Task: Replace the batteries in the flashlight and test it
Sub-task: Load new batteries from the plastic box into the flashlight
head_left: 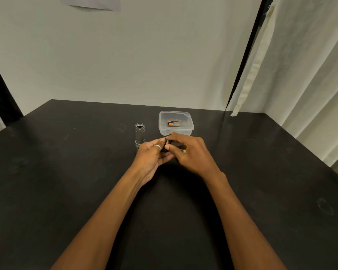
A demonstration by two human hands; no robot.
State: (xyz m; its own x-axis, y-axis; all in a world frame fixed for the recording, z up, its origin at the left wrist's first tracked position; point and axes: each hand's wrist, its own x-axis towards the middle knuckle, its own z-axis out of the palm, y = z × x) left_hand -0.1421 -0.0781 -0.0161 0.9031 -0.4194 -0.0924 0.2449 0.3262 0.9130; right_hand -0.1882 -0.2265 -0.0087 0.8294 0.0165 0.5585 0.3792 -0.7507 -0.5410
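Note:
The grey flashlight body [140, 133] stands upright on the black table [66, 172], open end up, just left of my hands. My left hand [152, 158] and my right hand [191, 152] meet over the table and both pinch a small black part [167, 145], probably the battery holder; most of it is hidden by my fingers. A bit of yellow [183, 151] shows under my right fingers. Behind my hands, a clear plastic box [176, 128] holds orange-and-black batteries [173, 124].
White cloth walls close in the table at the back and right. A black pole [242, 61] runs up at the back right corner. The table's right edge slopes down past the curtain [310, 114].

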